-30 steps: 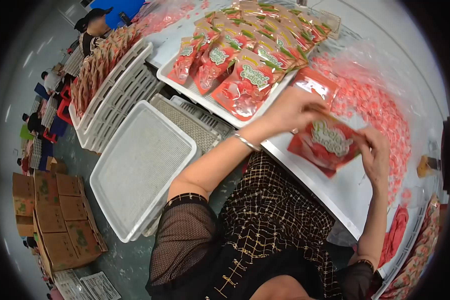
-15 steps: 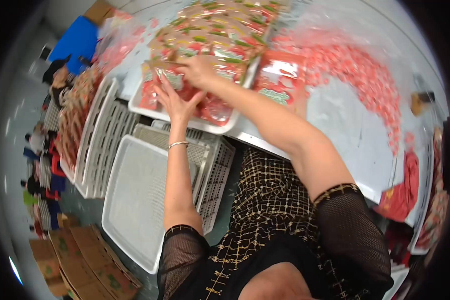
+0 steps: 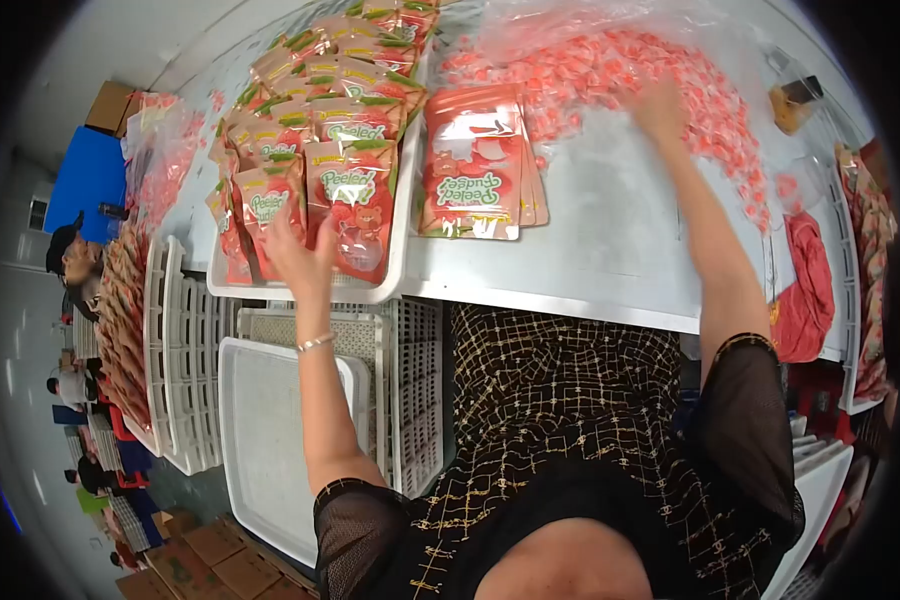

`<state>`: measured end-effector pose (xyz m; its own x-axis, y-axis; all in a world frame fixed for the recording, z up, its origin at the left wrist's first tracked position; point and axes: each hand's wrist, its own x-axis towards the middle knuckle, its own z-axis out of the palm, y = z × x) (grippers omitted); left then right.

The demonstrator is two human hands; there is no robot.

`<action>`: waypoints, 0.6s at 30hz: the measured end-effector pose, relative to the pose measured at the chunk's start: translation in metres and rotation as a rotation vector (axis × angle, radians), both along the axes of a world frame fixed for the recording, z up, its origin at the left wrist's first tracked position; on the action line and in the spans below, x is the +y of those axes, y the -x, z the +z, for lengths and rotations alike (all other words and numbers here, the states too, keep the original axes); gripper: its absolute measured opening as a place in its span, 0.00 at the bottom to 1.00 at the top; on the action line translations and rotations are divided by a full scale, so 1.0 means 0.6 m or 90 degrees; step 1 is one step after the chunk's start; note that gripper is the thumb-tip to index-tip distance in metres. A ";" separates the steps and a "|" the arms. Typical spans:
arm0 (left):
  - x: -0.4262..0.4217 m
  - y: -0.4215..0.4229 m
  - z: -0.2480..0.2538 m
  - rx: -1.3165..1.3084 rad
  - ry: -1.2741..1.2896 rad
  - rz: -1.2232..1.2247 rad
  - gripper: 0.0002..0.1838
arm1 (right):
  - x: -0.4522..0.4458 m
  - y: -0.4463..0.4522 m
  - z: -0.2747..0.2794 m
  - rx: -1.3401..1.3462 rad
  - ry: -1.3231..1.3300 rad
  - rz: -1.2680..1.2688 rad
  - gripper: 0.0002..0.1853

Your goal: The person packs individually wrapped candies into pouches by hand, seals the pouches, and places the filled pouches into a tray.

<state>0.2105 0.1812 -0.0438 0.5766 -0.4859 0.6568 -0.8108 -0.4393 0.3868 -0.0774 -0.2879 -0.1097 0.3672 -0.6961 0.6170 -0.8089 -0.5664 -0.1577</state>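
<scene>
My left hand (image 3: pixel 300 252) is open, fingers spread, at the front pouches in a white tray (image 3: pixel 305 291). Its fingertips overlap one red "Peeled Fudge" candy pouch (image 3: pixel 266 196); whether they touch it I cannot tell. Just to the right stands another filled pouch (image 3: pixel 355 210), and rows of pouches fill the tray behind. My right hand (image 3: pixel 660 112) is at the inner edge of a pile of wrapped pink candies (image 3: pixel 600 72). Motion blurs its fingers, so its grip does not show. Between the hands lies a small stack of flat pouches (image 3: pixel 475 165).
Stacked white crates (image 3: pixel 185 370) stand left of the table (image 3: pixel 570 280), beside a leaning white tray (image 3: pixel 275 440). A red cloth or bag (image 3: pixel 808 290) lies at the right edge. Co-workers, one in a black cap (image 3: pixel 65 245), are at the far left.
My right hand has left the tray's pouches and swung right to the candy pile. My left hand stays at the tray's front. The view has shifted, showing more table on the right.
</scene>
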 end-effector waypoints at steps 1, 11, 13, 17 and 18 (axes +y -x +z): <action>-0.022 0.033 0.009 -0.006 -0.023 -0.107 0.19 | -0.040 0.066 -0.020 0.028 -0.013 -0.060 0.37; -0.191 0.175 -0.118 -0.159 -0.302 -0.380 0.13 | 0.050 0.160 -0.086 0.146 -0.246 -0.036 0.33; -0.216 0.183 -0.118 -0.153 -0.257 -0.412 0.12 | 0.072 0.160 -0.092 0.146 -0.256 -0.018 0.33; -0.286 0.204 -0.098 -0.094 -0.279 -0.448 0.06 | 0.123 0.147 -0.058 0.123 -0.259 -0.004 0.34; -0.301 0.208 -0.094 -0.026 -0.271 -0.433 0.06 | 0.136 0.142 -0.049 0.076 -0.265 -0.003 0.34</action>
